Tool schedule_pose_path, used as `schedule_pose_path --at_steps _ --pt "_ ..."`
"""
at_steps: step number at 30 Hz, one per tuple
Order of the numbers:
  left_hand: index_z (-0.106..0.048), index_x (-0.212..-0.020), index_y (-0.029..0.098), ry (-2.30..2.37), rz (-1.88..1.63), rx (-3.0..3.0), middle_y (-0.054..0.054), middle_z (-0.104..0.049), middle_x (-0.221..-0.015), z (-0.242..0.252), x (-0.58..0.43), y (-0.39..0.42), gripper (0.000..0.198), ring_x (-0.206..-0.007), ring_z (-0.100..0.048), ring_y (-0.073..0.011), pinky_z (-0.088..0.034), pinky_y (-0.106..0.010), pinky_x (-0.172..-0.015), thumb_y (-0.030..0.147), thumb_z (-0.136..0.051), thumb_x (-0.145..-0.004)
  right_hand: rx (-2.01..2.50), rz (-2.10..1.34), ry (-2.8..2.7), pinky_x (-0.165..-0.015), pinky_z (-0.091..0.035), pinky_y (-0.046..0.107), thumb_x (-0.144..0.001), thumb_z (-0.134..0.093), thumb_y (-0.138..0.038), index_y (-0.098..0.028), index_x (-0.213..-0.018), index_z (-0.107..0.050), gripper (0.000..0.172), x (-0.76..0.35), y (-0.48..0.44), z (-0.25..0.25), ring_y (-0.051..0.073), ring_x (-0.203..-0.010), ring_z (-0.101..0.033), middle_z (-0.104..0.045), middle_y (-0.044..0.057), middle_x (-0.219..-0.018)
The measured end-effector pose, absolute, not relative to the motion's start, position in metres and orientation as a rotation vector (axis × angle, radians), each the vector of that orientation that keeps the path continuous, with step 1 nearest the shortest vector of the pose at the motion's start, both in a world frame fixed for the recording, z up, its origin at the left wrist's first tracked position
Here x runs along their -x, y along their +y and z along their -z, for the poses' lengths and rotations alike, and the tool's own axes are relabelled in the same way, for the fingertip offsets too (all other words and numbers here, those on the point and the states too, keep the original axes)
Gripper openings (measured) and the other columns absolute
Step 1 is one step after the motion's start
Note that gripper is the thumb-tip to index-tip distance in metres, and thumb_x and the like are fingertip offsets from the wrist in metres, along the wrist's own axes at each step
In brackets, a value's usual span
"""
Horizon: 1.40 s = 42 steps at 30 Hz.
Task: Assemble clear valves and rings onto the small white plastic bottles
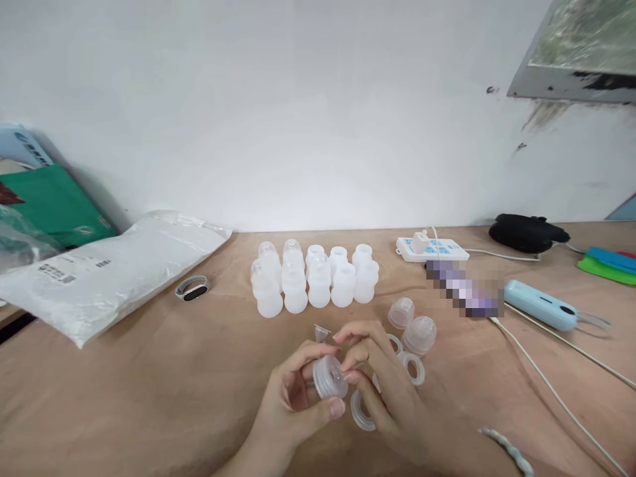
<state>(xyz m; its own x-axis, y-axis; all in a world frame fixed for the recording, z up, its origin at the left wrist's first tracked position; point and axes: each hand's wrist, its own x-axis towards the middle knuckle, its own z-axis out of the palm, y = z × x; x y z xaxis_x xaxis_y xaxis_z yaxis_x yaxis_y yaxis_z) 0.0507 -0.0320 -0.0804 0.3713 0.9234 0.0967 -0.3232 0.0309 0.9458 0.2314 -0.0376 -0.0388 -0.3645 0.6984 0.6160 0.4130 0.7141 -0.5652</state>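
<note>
My left hand [298, 391] is wrapped round a translucent threaded bottle collar [328, 379], thumb below and fingers above. The fingertips of my right hand [380, 374] pinch at the collar's opening; the small clear part there is mostly hidden. Just beyond my hands lies a clear bottle nipple [322, 332]. More translucent collars [413, 369] lie beside and partly behind my right hand, one of them [362, 411] below its fingers. Two clear dome caps [420, 336] rest to the right. Several white baby bottles [295, 291] stand in two rows farther back, some topped with clear domes.
On the left are a white plastic parcel [119, 265], a green packet [59, 205] and a fitness band [193, 289]. A power strip [450, 250], a blurred-out object [464, 289], a light blue device [541, 306], cables and a black case [527, 232] occupy the right.
</note>
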Motion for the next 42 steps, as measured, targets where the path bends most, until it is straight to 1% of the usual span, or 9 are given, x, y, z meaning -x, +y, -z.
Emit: schedule_pose_path --at_steps 6,13,18,21,24,27,32,37,42 --pt "-0.074 -0.102 0.026 0.725 -1.162 -1.284 -0.001 -0.055 -0.087 0.087 -0.049 -0.032 0.041 -0.064 -0.057 -0.0117 -0.053 -0.022 -0.055 0.046 -0.085 -0.068 0.860 -0.539 -1.848 -0.076 -0.058 0.034 -0.097 -0.044 -0.015 -0.025 -0.089 -0.052 0.015 -0.229 -0.037 0.045 0.021 -0.093 -0.064 -0.060 0.006 -0.100" --pt "-0.076 -0.104 0.030 0.656 -1.182 -1.303 0.001 -0.053 -0.084 0.076 -0.049 -0.034 0.035 -0.069 -0.060 -0.0120 -0.056 -0.026 -0.069 0.040 -0.084 -0.072 0.863 -0.654 -1.680 -0.076 -0.053 0.029 -0.099 -0.046 -0.025 -0.025 -0.085 -0.053 0.016 -0.228 -0.033 0.047 0.017 -0.089 -0.060 -0.056 0.002 -0.099" --pt "-0.076 -0.106 0.028 0.659 -1.160 -1.249 0.000 -0.054 -0.085 0.084 -0.046 -0.032 0.037 -0.071 -0.061 -0.0134 -0.054 -0.023 -0.061 0.042 -0.084 -0.072 0.855 -0.613 -1.801 -0.081 -0.053 0.031 -0.099 -0.048 -0.020 -0.025 -0.087 -0.055 0.014 -0.236 -0.030 0.039 0.017 -0.094 -0.060 -0.057 0.003 -0.101" --pt "-0.074 -0.110 0.029 0.623 -1.128 -1.204 0.000 -0.057 -0.086 0.086 -0.044 -0.030 0.038 -0.072 -0.063 -0.0140 -0.054 -0.023 -0.062 0.039 -0.083 -0.074 0.768 -0.653 -1.988 -0.088 -0.053 0.034 -0.098 -0.055 -0.024 -0.026 -0.101 -0.057 0.005 -0.241 -0.025 0.031 0.019 -0.104 -0.060 -0.059 0.005 -0.112" --pt "-0.068 -0.114 0.030 0.568 -1.114 -1.143 0.000 -0.062 -0.090 0.085 -0.045 -0.028 0.044 -0.079 -0.066 -0.0160 -0.056 -0.024 -0.069 0.036 -0.085 -0.073 0.683 -0.690 -2.151 -0.097 -0.051 0.036 -0.089 -0.070 -0.032 -0.025 -0.125 -0.052 0.040 -0.242 -0.023 0.027 0.022 -0.116 -0.055 -0.062 0.008 -0.120" --pt "-0.061 -0.117 0.030 0.511 -1.080 -1.096 -0.001 -0.065 -0.098 0.086 -0.047 -0.027 0.052 -0.079 -0.067 -0.0147 -0.055 -0.022 -0.067 0.036 -0.087 -0.072 0.629 -0.645 -2.218 -0.102 -0.047 0.037 -0.089 -0.071 -0.029 -0.023 -0.121 -0.057 0.036 -0.237 -0.023 0.028 0.022 -0.119 -0.053 -0.066 0.007 -0.115" --pt "-0.049 -0.128 0.031 0.484 -1.062 -1.092 -0.003 -0.064 -0.102 0.084 -0.044 -0.027 0.065 -0.078 -0.066 -0.0145 -0.056 -0.024 -0.066 0.043 -0.084 -0.075 0.642 -0.682 -2.226 -0.095 -0.051 0.036 -0.087 -0.073 -0.030 -0.021 -0.116 -0.060 0.033 -0.241 -0.019 0.021 0.022 -0.111 -0.060 -0.068 0.008 -0.113" --pt "-0.042 -0.135 0.035 0.478 -1.101 -1.203 -0.008 -0.061 -0.114 0.084 -0.036 -0.029 0.051 -0.095 -0.065 -0.0231 -0.060 -0.033 -0.069 0.047 -0.065 -0.091 0.892 -0.414 -2.061 -0.087 -0.054 0.037 -0.087 -0.070 -0.032 -0.024 -0.115 -0.061 0.031 -0.266 0.029 -0.013 0.022 -0.098 -0.065 -0.069 0.007 -0.110" --pt "-0.046 -0.133 0.035 0.475 -1.136 -1.248 -0.007 -0.059 -0.113 0.087 -0.035 -0.030 0.043 -0.095 -0.064 -0.0221 -0.059 -0.032 -0.070 0.048 -0.060 -0.094 1.019 -0.211 -2.136 -0.083 -0.053 0.037 -0.081 -0.066 -0.017 -0.019 -0.116 -0.062 0.035 -0.263 0.115 -0.045 0.024 -0.101 -0.063 -0.065 0.010 -0.118"
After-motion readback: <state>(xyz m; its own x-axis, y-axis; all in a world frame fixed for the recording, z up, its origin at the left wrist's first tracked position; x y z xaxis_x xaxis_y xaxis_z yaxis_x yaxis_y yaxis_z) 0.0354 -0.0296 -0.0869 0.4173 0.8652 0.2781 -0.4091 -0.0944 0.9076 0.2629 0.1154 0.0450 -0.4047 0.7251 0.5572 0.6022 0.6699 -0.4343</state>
